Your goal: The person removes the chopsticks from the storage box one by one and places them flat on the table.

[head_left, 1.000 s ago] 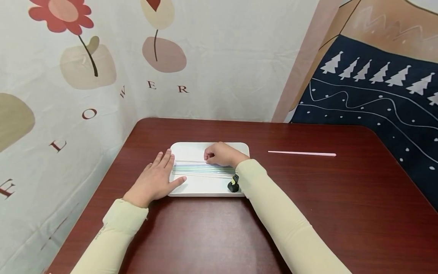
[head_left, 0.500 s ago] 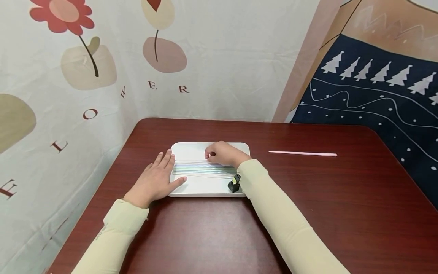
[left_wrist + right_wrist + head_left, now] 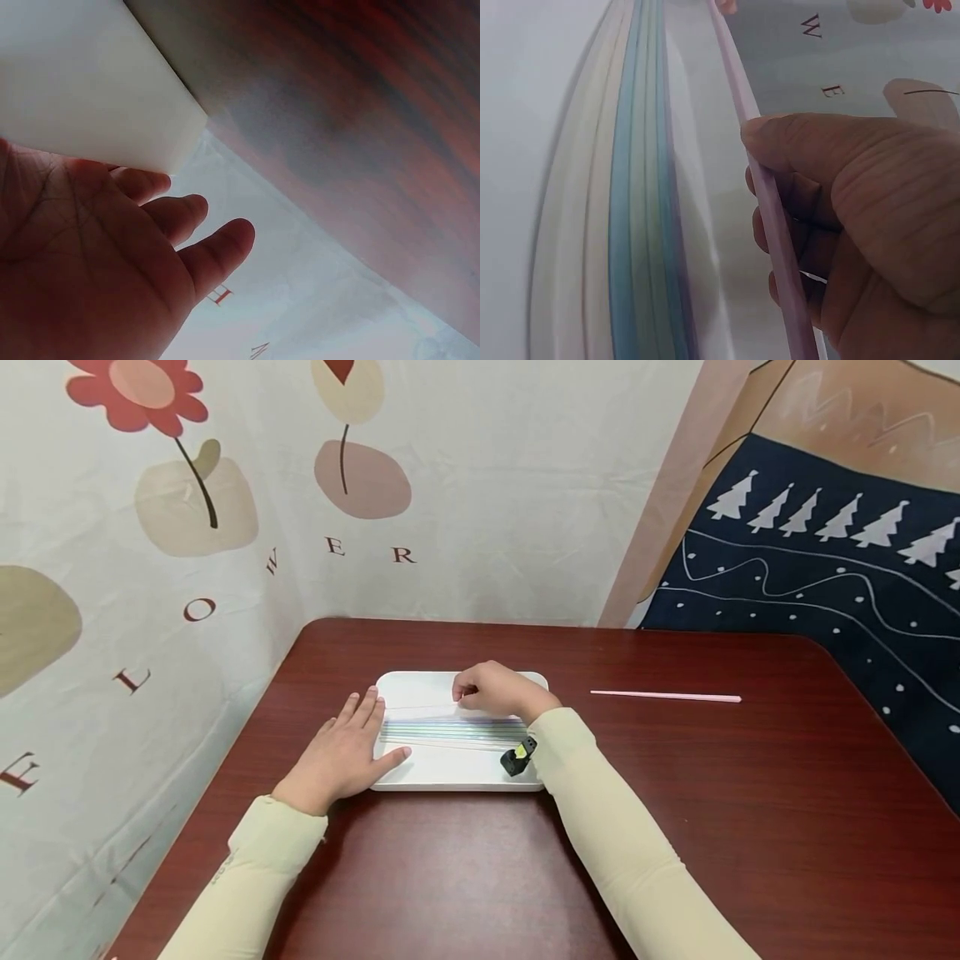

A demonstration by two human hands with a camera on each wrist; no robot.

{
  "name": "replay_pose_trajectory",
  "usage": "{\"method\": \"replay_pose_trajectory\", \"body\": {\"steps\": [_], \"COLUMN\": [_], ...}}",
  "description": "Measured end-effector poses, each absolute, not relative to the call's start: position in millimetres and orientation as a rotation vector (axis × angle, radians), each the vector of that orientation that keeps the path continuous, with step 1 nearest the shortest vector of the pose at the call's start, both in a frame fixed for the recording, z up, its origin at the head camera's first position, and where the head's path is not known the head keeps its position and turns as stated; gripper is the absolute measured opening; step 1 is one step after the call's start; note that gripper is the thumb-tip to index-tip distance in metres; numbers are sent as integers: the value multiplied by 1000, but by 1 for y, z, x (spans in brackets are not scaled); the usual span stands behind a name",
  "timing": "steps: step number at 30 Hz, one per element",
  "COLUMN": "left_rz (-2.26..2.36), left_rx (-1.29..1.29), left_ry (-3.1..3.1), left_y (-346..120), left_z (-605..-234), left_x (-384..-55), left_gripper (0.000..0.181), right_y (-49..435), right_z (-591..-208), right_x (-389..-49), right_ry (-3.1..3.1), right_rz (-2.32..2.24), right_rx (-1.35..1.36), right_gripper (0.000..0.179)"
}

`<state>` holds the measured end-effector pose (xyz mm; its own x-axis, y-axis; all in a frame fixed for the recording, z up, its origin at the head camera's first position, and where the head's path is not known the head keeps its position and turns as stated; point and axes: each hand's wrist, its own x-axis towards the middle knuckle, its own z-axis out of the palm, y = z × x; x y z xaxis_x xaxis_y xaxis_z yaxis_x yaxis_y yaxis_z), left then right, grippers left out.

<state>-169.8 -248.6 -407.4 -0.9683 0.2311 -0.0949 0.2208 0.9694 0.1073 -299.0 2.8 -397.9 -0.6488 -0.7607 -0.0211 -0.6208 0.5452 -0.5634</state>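
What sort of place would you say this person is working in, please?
Probably a small indoor corner, perhaps set up for recording: a red-brown table stands before a creased, flower-printed hanging, with a navy tree-printed cloth towards the right.

A pale flower-printed sheet (image 3: 510,510) and a navy tree-print panel (image 3: 810,547), perhaps cloth, border the reddish table (image 3: 465,868).

Bright head view, soft glare on table (image 3: 465,860), hazy wrist views, left grip (image 3: 105,244) in shadow.
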Motion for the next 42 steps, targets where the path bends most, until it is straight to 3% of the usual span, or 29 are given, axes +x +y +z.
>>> {"method": "replay_pose_trajectory", "body": {"steps": [12, 21, 42], "left_rz": [141, 145, 161], "left_rx": [346, 353, 378], "left_ry": [3014, 3016, 3018], "left_y": [-249, -249, -248], "left_z": [-408, -408, -407], "left_x": [-171, -170, -168], "left_gripper": [98, 98, 95], "right_y": [12, 45, 215], "right_z": [-372, -351, -367], "right_x": [-287, -283, -289], "right_ry": [2546, 2630, 2772], "right_rz": [-750, -716, -694], "right_rx": [-1199, -1134, -815], "right_gripper": [9, 9, 12]}}
